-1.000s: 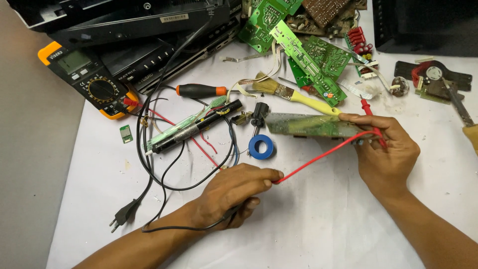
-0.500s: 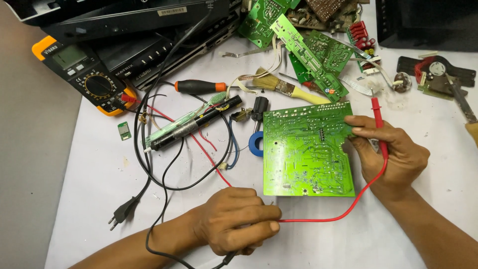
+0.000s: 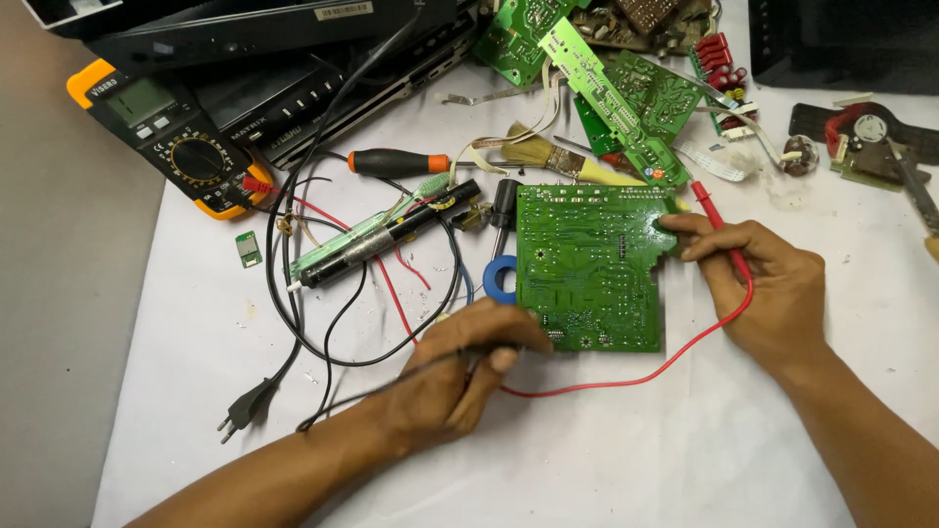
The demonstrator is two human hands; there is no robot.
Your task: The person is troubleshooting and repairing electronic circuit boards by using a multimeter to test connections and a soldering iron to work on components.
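A green circuit board (image 3: 592, 266) lies flat on the white sheet, solder side up. My right hand (image 3: 758, 279) rests on its right edge and holds a red test probe (image 3: 722, 230) whose red lead (image 3: 675, 362) loops below the board. My left hand (image 3: 468, 367) grips a black test probe (image 3: 489, 349) at the board's lower left corner, its black lead trailing left. A yellow and black multimeter (image 3: 171, 142) sits far left.
A blue tape roll (image 3: 499, 281) lies left of the board. An orange-handled screwdriver (image 3: 396, 162), a brush (image 3: 548, 156), a long black tool with wires (image 3: 386, 235), a mains plug (image 3: 245, 406) and several green boards (image 3: 626, 93) are scattered behind. Black equipment (image 3: 264, 39) lines the back.
The green board went from held on edge to lying flat, solder side up. My right hand shifted onto its right edge. My left hand brought the black probe to its lower left corner.
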